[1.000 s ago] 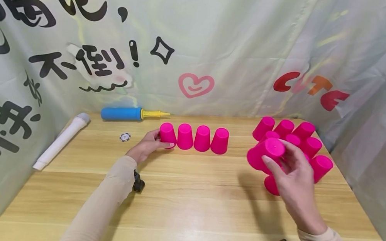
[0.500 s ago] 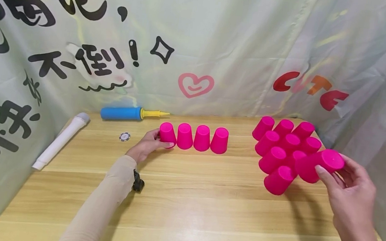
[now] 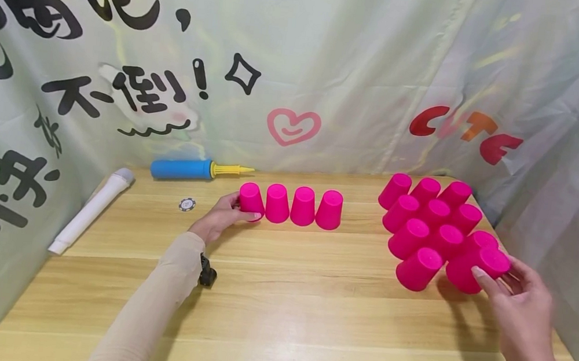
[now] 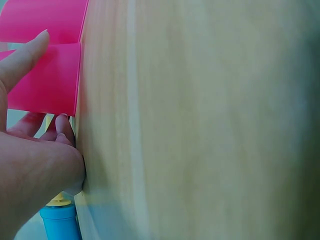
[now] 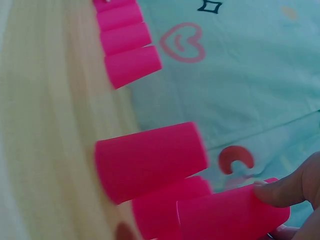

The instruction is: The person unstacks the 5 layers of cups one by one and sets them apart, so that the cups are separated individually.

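Note:
My left hand [image 3: 221,216] holds the leftmost pink cup [image 3: 251,199] of a short row, all standing mouth down. In the left wrist view its thumb [image 4: 27,56] lies across that cup [image 4: 50,82] and the other fingers reach round the opposite side. At the front right corner of a cluster of upside-down pink cups, my right hand [image 3: 525,311] grips another pink cup [image 3: 469,272] near its closed end. The right wrist view shows this cup [image 5: 225,215] beside standing ones, its rim seemingly slightly above the table. Part of the cluster is hidden behind it.
A blue pump with a yellow nozzle [image 3: 183,169] lies at the back left. Near it are a poker chip [image 3: 187,204] and a white microphone [image 3: 93,211]. Printed curtains [image 3: 363,65] hang round the wooden table [image 3: 276,319].
My right hand carried its cup rightward from in front of the cluster, then lowered it at the front right corner. My left hand stays on the row's leftmost cup.

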Demonstrator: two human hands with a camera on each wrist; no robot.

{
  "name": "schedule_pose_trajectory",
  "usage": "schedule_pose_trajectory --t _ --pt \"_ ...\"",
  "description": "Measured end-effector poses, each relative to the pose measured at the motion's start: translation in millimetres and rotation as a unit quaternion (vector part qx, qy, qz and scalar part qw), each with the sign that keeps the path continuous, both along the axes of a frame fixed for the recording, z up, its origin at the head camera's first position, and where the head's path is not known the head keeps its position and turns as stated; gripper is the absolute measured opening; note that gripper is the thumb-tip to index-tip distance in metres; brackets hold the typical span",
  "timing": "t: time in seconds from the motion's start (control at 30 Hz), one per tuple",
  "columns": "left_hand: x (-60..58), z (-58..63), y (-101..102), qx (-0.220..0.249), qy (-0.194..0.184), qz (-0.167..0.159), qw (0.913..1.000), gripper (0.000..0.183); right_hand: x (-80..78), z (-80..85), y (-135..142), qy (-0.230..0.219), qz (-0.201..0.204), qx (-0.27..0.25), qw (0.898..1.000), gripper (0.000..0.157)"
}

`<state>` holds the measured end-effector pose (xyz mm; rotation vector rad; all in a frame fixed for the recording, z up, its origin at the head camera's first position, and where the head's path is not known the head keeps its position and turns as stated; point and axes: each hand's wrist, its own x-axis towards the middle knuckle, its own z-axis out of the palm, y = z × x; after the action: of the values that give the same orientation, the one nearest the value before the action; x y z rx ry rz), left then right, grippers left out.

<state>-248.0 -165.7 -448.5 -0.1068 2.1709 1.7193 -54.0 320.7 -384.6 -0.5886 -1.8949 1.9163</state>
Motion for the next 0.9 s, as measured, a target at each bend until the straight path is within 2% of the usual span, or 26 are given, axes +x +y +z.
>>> schedule_pose_trajectory --t 0.17,0.47,0.57,0.8,0.9 --pt "-0.1 -0.5 -0.3 0.003 0.001 -0.001 1.0 0.072 -2.9 -15.3 0.6 -0.021 0.017 -0.003 1.0 0.041" --pt "-1.2 -1.9 -0.6 0.003 0.001 -0.001 1.0 0.072 -10.0 -29.7 -3.0 -0.083 0.031 0.072 0.993 0.043" --pt "-1.5 -2.3 -0.8 0.003 0.001 0.0 1.0 0.071 -11.5 -32.7 -3.2 -0.1 0.037 0.092 0.99 0.048" --pt "-1.7 -2.7 -0.7 0.003 0.0 0.001 1.0 0.072 -12.9 -33.5 -4.0 -0.114 0.044 0.1 0.987 0.053" --pt "-1.9 -2.8 -0.4 0.004 0.001 0.002 1.0 0.072 -13.1 -32.5 -4.2 -0.111 0.044 0.085 0.989 0.064"
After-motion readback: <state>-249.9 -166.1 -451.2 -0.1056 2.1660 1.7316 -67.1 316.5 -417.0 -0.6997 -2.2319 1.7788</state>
